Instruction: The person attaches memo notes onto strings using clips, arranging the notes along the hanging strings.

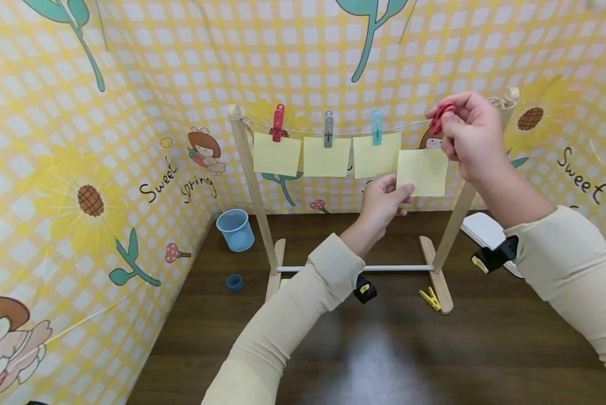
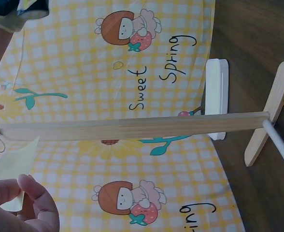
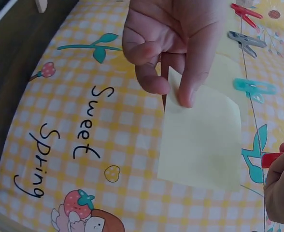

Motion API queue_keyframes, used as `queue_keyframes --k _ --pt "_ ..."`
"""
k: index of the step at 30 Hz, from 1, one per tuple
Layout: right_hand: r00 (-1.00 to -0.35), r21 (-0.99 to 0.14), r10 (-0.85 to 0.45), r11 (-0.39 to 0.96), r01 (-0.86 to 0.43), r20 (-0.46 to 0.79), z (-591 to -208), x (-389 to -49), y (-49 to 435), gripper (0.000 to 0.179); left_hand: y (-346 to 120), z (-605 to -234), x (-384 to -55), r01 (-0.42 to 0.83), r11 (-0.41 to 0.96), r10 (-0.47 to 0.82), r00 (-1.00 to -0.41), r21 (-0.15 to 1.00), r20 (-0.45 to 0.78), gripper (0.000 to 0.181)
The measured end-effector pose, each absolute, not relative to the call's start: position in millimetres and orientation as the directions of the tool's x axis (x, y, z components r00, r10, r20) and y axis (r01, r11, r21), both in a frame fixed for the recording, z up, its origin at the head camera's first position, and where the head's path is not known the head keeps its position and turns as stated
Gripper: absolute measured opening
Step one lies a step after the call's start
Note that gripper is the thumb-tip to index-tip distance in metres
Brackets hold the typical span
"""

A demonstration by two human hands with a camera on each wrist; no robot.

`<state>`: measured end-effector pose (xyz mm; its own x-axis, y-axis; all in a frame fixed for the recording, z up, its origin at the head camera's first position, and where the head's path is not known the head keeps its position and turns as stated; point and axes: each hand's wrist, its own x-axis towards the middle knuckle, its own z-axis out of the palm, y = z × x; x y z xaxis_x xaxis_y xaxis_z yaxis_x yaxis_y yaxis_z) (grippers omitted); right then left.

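Note:
My left hand (image 1: pixel 384 199) pinches a yellow sticky note (image 1: pixel 423 173) by its lower left corner, below the string. In the right wrist view the note (image 3: pixel 202 140) sits between thumb and fingers. My right hand (image 1: pixel 472 132) holds a red clothespin (image 1: pixel 441 116) at the string, above and right of that note; note and clothespin are apart. Along the string (image 1: pixel 414 124) hang several notes: one (image 1: pixel 277 156) under a red clothespin (image 1: pixel 278 122), one (image 1: pixel 326 157) under a grey clothespin (image 1: pixel 328 128), one (image 1: pixel 377 156) under a light blue clothespin (image 1: pixel 377 126).
A wooden frame (image 1: pixel 254 185) with a white crossbar (image 1: pixel 353 268) carries the string. On the dark floor stand a blue bucket (image 1: pixel 236 230), a small blue ring (image 1: pixel 234 282), a yellow clothespin (image 1: pixel 430 298) and a white flat object (image 1: pixel 485 229). Patterned cloth (image 1: pixel 146 112) hangs behind.

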<state>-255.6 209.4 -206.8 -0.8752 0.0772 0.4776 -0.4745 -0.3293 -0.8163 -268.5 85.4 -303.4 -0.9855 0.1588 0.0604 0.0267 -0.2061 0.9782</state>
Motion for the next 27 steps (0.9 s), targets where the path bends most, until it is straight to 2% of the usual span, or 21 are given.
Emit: queue_keyframes --k 12,27 --pt "-0.952 -0.899 0.09 -0.314 -0.306 0.292 -183.5 -271.6 206.2 0.005 93.2 -290.0 -282.0 0.052 -0.23 0.123 -0.989 0.972 0.082 0.019" --pt "-0.98 -0.949 0.075 -0.247 -0.195 0.182 -185.0 -273.7 207.1 0.004 100.4 -280.8 -287.1 0.051 -0.284 0.096 -0.992 0.957 0.081 0.02"
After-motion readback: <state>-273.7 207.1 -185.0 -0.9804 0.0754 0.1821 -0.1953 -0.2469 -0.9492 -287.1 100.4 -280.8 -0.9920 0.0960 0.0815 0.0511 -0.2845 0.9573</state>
